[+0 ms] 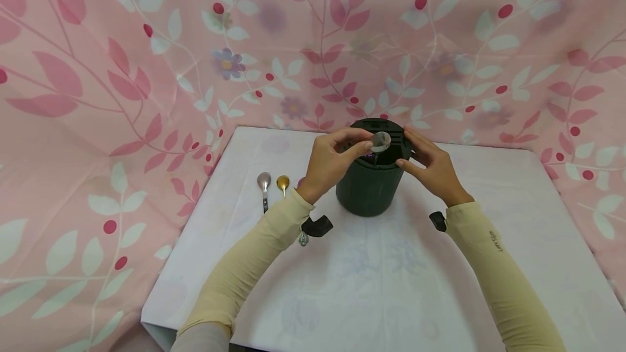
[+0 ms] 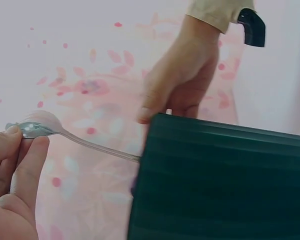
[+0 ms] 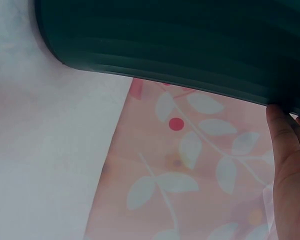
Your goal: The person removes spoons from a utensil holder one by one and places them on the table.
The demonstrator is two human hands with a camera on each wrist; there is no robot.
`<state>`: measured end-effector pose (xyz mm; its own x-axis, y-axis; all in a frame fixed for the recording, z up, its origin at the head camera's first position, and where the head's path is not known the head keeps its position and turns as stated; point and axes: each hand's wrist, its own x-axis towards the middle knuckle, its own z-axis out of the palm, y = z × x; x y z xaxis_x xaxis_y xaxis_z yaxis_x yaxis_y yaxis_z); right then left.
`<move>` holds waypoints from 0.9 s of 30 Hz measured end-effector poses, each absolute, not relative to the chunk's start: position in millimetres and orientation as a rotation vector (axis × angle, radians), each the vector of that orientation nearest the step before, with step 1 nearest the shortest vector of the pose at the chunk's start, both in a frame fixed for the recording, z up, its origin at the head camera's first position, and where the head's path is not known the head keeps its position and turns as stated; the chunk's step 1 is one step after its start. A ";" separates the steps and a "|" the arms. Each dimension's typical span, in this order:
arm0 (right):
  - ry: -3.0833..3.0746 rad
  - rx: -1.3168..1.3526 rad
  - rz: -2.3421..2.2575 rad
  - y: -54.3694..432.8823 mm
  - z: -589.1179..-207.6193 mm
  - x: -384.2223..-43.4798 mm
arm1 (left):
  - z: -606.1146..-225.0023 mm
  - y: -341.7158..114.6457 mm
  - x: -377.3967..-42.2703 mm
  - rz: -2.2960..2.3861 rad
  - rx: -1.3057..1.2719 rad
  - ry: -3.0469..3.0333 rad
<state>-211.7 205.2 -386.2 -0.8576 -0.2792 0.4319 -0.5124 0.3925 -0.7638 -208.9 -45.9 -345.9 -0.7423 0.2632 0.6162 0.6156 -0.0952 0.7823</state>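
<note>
My left hand (image 1: 330, 162) pinches the bowl of a silver spoon (image 1: 380, 142) between thumb and fingers. In the left wrist view the spoon's thin handle (image 2: 97, 147) runs down past the rim of a dark green utensil holder (image 1: 369, 192), where its end is hidden. The holder stands upright and has a slotted top part (image 1: 379, 125). On its right side, my right hand (image 1: 435, 170) holds the rim, thumb at the near edge and fingers farther back. Something purple shows faintly inside the opening.
Left of the holder lie a silver spoon with a dark handle (image 1: 264, 182) and a gold spoon (image 1: 283, 182). An ornate metal end (image 1: 304, 239) and a purple piece (image 1: 300, 181) peek out around my left forearm. Floral cloth (image 1: 293, 69) hangs behind the white table (image 1: 391, 297).
</note>
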 end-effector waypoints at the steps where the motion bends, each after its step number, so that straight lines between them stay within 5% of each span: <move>1: -2.416 0.699 1.457 207.1 -390.3 -214.5 | -343.4 -47.0 -207.3 -1.895 -0.969 -1.901; 27: -2.438 0.684 1.440 205.0 -386.3 -211.3 | -282.0 -77.5 -165.8 -1.915 -1.081 -1.508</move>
